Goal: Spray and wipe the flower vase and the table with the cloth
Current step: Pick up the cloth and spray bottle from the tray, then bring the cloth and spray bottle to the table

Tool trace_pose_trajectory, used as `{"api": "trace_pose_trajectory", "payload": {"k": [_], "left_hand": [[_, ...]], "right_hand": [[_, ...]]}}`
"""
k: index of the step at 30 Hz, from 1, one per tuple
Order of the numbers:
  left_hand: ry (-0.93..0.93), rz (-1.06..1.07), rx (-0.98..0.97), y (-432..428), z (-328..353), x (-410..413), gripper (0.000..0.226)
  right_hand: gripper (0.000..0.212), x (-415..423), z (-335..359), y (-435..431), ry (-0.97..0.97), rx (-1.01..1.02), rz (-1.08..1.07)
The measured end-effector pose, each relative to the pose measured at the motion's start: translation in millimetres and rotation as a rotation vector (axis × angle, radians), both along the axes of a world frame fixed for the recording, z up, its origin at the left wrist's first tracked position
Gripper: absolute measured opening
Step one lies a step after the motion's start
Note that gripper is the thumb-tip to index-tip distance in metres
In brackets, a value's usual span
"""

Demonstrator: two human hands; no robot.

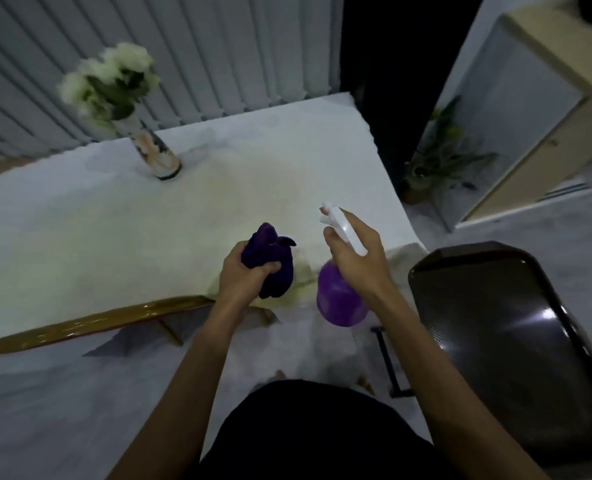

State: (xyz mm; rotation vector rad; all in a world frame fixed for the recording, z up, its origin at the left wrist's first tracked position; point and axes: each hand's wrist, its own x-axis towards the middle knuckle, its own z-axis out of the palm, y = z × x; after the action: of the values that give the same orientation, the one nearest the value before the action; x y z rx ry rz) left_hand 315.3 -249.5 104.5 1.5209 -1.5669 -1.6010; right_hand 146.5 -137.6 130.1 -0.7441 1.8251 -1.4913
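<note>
Your left hand (244, 275) grips the bunched purple cloth (270, 261) at the table (114, 230) near edge. Your right hand (355, 258) wraps the spray bottle (339, 299) neck, fingers closed (nozzle toward tabletop). Flower vase (156, 154) stands upright, far-left, well apart from both hands.

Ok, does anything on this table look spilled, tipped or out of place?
Nothing clearly wrong. The flower vase looks tilted, probably lens distortion. The table shows a yellowish patch, possibly only lighting; blur prevents telling.
</note>
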Motion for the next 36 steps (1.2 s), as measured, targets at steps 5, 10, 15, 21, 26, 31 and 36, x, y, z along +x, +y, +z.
{"api": "trace_pose_trajectory", "payload": {"k": [5, 10, 15, 21, 26, 31, 36], "left_hand": [[0.034, 0.128, 0.002, -40.0, -1.2, 57.2, 0.05], [-0.002, 0.186, -0.053, -73.5, -7.8, 87.7, 0.055], [-0.096, 0.215, -0.074, -100.6, -22.3, 84.8, 0.054], [-0.257, 0.153, -0.197, -125.3, -43.7, 55.0, 0.046], [-0.468, -0.043, -0.183, -130.6, -69.6, 34.9, 0.052], [-0.675, -0.12, -0.182, -137.4, -76.1, 28.3, 0.058], [-0.59, -0.281, 0.102, -180.0, -39.2, 36.8, 0.069]], "right_hand": [[0.037, 39.5, 2.7, -54.1, 0.019, 0.02, 0.095], [0.039, 66.5, 6.4, -95.1, 0.034, 0.047, 0.17], [0.04, 76.5, 6.5, -126.8, 0.049, 0.054, 0.258], [0.041, 65.7, -5.2, -164.0, 0.067, 0.071, 0.363], [0.04, 48.4, -12.5, -197.7, 0.062, 0.091, 0.417], [0.024, 30.7, -15.0, -229.3, 0.047, 0.051, 0.484], [0.022, 19.8, -9.2, -261.4, 0.019, 0.047, 0.572]]}}
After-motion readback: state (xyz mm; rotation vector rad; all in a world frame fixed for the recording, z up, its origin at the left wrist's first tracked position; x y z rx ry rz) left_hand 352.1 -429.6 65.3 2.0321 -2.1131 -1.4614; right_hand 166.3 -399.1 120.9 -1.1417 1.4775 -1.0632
